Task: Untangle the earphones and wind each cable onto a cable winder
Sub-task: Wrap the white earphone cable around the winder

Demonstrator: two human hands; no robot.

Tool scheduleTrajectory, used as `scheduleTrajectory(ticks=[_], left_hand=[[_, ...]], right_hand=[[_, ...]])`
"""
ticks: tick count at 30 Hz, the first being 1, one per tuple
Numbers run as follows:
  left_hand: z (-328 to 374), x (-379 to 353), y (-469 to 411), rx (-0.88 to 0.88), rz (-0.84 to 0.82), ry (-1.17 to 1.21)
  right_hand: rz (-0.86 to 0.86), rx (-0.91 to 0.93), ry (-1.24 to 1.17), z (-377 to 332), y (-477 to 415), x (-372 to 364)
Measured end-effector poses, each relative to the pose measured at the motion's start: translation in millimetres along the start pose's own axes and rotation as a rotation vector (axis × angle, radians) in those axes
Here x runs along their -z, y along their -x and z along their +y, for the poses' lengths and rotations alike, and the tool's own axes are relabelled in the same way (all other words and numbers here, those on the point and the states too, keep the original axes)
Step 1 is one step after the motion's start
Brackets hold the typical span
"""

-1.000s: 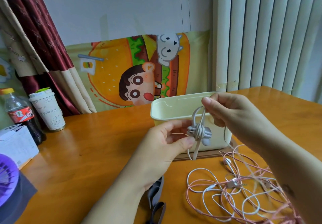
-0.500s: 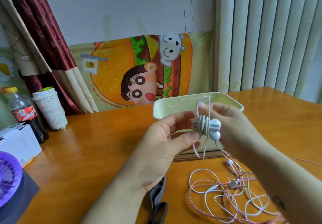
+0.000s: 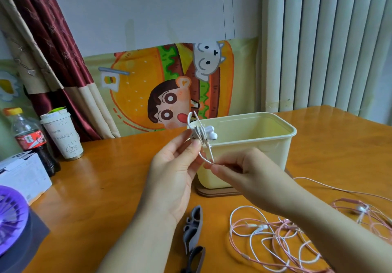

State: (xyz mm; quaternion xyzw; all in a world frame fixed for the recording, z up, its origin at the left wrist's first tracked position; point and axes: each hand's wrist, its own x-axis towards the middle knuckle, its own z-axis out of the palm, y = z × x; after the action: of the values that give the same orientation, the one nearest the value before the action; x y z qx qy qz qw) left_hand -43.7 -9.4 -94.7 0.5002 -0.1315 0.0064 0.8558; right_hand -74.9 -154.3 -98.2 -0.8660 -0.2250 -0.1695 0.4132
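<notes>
The left hand point(image 3: 178, 173) pinches a cable winder point(image 3: 194, 136) wrapped with white earphones point(image 3: 211, 133), just before the open cream tub point(image 3: 265, 145). The right hand point(image 3: 244, 171) pinches their loose cable end below. A cable tangle point(image 3: 286, 241) lies near right on the table point(image 3: 106, 188); far left, a bottle point(image 3: 31, 143) holds dark drink.

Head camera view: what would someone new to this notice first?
Most striking is the bright cartoon burger banner on the wall behind the table. Mid-frame, the left hand holds a white earphone bundle up in front of a cream tub, while the right hand pinches its loose end. At lower right, a tangle of pink and white cables sprawls on the orange table.
</notes>
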Motion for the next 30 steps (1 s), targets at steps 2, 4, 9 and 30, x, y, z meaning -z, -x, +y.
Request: scheduleTrajectory(ticks=[2, 4, 9, 30], left_hand=[[-1.0, 2.6, -0.9, -0.042, 0.029, -0.075], [-2.8, 5.5, -1.0, -0.102, 0.047, -0.236], [-4.8, 5.7, 2.8, -0.230, -0.008, -0.601], [3.2, -1.1, 10.3, 0.003, -0.477, -0.360]], right_hand=[[-0.019, 0.025, 0.079, -3.0, 1.5, 1.0], [-0.007, 0.050, 0.142, -7.7, 2.7, 3.2], [0.095, 0.055, 0.179, -19.1, 2.3, 18.0], [0.192, -0.155, -0.452, 19.0, -7.3, 44.7]])
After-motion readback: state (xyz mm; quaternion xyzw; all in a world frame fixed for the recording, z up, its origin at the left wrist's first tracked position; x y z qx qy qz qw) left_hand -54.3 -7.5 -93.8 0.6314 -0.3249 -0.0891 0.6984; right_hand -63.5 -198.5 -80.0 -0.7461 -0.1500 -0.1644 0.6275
